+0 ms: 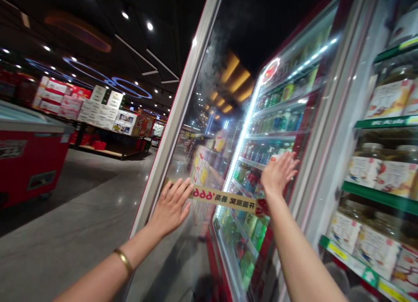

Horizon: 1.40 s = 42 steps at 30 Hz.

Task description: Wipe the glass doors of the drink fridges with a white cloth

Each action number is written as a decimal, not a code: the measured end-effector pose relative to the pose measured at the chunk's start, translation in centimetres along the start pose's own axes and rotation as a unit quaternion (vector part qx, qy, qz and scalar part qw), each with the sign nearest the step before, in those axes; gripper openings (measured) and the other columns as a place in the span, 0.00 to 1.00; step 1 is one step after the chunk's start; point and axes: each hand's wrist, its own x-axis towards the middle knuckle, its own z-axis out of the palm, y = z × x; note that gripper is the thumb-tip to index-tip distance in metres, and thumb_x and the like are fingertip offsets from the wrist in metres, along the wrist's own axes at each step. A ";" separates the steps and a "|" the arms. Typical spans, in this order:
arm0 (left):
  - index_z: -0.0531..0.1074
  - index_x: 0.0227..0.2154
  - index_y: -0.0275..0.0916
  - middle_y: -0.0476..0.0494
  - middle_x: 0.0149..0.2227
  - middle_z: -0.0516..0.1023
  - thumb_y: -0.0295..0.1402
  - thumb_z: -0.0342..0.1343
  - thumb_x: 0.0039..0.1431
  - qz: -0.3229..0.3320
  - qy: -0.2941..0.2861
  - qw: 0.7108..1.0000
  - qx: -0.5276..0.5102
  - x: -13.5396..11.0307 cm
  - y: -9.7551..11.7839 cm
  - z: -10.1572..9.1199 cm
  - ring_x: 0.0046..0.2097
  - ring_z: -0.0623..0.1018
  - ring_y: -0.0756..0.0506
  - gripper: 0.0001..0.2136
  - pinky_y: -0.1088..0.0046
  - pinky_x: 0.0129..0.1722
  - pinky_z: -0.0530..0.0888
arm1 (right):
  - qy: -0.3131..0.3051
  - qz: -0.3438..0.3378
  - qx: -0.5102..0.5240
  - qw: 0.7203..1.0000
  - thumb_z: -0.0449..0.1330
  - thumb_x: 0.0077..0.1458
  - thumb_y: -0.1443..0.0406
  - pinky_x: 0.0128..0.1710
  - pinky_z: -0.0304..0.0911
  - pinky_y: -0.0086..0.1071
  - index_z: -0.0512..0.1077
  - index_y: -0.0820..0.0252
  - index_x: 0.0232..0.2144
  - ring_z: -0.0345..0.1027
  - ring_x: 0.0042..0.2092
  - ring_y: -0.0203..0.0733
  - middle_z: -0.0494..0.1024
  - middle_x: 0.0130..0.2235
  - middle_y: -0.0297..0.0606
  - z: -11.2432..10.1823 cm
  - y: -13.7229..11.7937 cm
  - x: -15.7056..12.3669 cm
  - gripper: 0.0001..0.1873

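Observation:
A glass fridge door (pixel 209 119) with a pale metal frame stands at an angle in front of me. My left hand (pixel 171 206) lies open on the glass near the frame, its fingers over the end of a gold sticker strip (pixel 225 199) whose lettering reads reversed. A gold bangle (pixel 123 260) circles that wrist. Higher and to the right, my right hand (pixel 278 173) is open with fingers stretched out, at the glass; whether the palm touches it I cannot tell. Neither hand holds anything. Lit shelves of bottled drinks (pixel 277 115) show in the glass, through it or mirrored.
At right, fridge shelves (pixel 382 121) with green edge strips hold labelled jars (pixel 362 167). On the left stand a red chest freezer (pixel 32 162) and a display of stacked boxes (pixel 101 112). Grey floor (pixel 98 219) runs between them and the door.

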 end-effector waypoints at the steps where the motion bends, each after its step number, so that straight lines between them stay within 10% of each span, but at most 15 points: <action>1: 0.49 0.79 0.43 0.43 0.75 0.66 0.41 0.53 0.75 0.007 -0.002 1.000 0.006 0.0 -0.1 0.2 0.82 0.48 0.47 0.35 0.58 0.83 0.42 | 0.016 0.026 -0.004 1.000 0.25 0.70 0.63 0.71 0.36 0.84 0.31 0.75 0.79 0.31 0.81 0.72 0.40 0.79 0.73 0.1 0.0 -0.4 0.40; 8: 0.49 0.79 0.44 0.41 0.75 0.65 0.43 0.51 0.76 0.008 -0.013 1.000 0.004 -0.3 -0.1 0.8 0.81 0.50 0.45 0.34 0.56 0.82 0.41 | -0.062 -0.127 0.031 0.990 0.50 0.71 0.48 0.78 0.52 0.53 0.57 0.46 0.77 0.54 0.78 0.53 0.66 0.75 0.40 2.7 -4.1 -9.4 0.37; 12: 0.48 0.79 0.43 0.40 0.75 0.64 0.43 0.50 0.76 0.007 -0.016 1.000 0.003 -0.3 -0.1 0.9 0.81 0.49 0.45 0.34 0.55 0.82 0.40 | 0.016 0.009 -0.008 1.000 0.37 0.74 0.57 0.78 0.36 0.72 0.30 0.60 0.81 0.33 0.82 0.65 0.45 0.80 0.60 0.9 3.1 -7.7 0.40; 15: 0.48 0.80 0.44 0.40 0.75 0.64 0.43 0.51 0.75 0.002 -0.018 1.000 0.005 -0.4 0.0 1.0 0.81 0.50 0.44 0.35 0.55 0.82 0.41 | 0.054 0.079 -0.025 0.995 0.32 0.73 0.59 0.75 0.35 0.79 0.16 0.69 0.77 0.23 0.82 0.70 0.29 0.80 0.70 0.9 4.1 -7.2 0.42; 21: 0.49 0.79 0.44 0.40 0.76 0.62 0.43 0.54 0.74 -0.003 -0.024 1.000 0.006 -0.6 0.0 0.8 0.81 0.50 0.43 0.36 0.54 0.82 0.41 | -0.073 -0.116 0.024 0.990 0.50 0.70 0.47 0.75 0.61 0.50 0.52 0.51 0.79 0.54 0.78 0.52 0.61 0.77 0.45 1.9 -1.3 -13.2 0.41; 27: 0.48 0.80 0.43 0.40 0.76 0.63 0.41 0.55 0.73 0.003 -0.031 0.999 0.012 -0.3 0.0 0.8 0.81 0.49 0.44 0.38 0.55 0.82 0.40 | 0.022 0.023 -0.011 0.999 0.37 0.73 0.59 0.74 0.38 0.81 0.17 0.75 0.76 0.17 0.81 0.66 0.22 0.79 0.68 1.4 2.6 -11.3 0.44; 34: 0.49 0.79 0.43 0.40 0.76 0.63 0.42 0.54 0.74 0.000 -0.034 0.999 0.011 -0.5 -0.1 0.9 0.82 0.48 0.45 0.36 0.54 0.82 0.40 | -0.056 -0.219 0.037 0.973 0.51 0.70 0.48 0.75 0.62 0.44 0.46 0.34 0.80 0.48 0.79 0.41 0.55 0.79 0.24 -0.3 -1.6 -19.1 0.40; 39: 0.46 0.80 0.44 0.41 0.76 0.63 0.42 0.54 0.74 0.003 -0.035 0.999 0.018 -0.5 -0.1 1.0 0.81 0.49 0.44 0.38 0.55 0.82 0.40 | 0.030 -0.041 -0.013 0.999 0.44 0.71 0.61 0.77 0.39 0.77 0.23 0.66 0.79 0.13 0.80 0.58 0.22 0.79 0.51 -0.7 3.0 -17.6 0.46; 42: 0.47 0.80 0.44 0.42 0.77 0.61 0.41 0.56 0.73 -0.003 -0.034 0.999 0.017 -0.4 -0.1 0.9 0.81 0.50 0.43 0.39 0.55 0.82 0.40 | 0.016 -0.036 -0.020 0.999 0.46 0.68 0.57 0.76 0.42 0.77 0.25 0.59 0.80 0.19 0.80 0.61 0.27 0.80 0.43 0.3 -0.1 -19.7 0.48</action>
